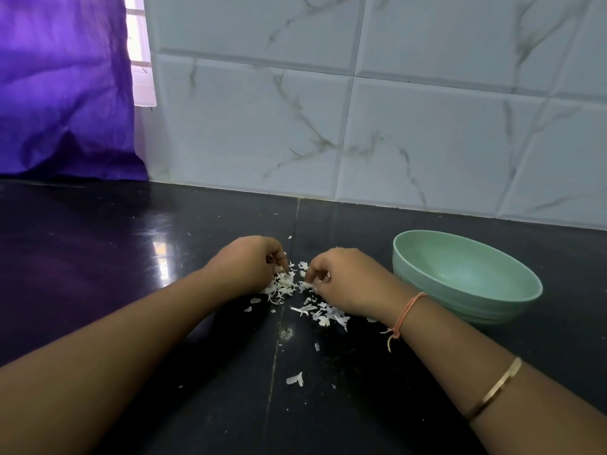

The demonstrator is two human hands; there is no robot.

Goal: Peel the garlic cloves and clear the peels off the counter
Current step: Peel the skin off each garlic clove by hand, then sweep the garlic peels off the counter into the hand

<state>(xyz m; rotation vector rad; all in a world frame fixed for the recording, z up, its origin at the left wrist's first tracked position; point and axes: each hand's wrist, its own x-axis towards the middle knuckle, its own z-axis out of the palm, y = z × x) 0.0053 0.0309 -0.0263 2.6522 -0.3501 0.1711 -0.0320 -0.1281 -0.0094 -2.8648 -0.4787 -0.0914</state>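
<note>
White garlic peels (289, 287) lie in a loose heap on the black counter (131, 257), between my two hands. My left hand (244, 262) rests at the heap's left side, its fingers curled down into the peels. My right hand (341, 280) sits at the right side, fingertips pinching some peels. More peels (325, 315) are spread just under my right hand. One larger peel (294, 378) lies alone nearer to me. No garlic cloves show.
A light green bowl (512, 303) stands on the counter to the right of my right hand. Marbled white wall tiles (361, 110) rise behind. A purple curtain (62, 87) hangs at the far left.
</note>
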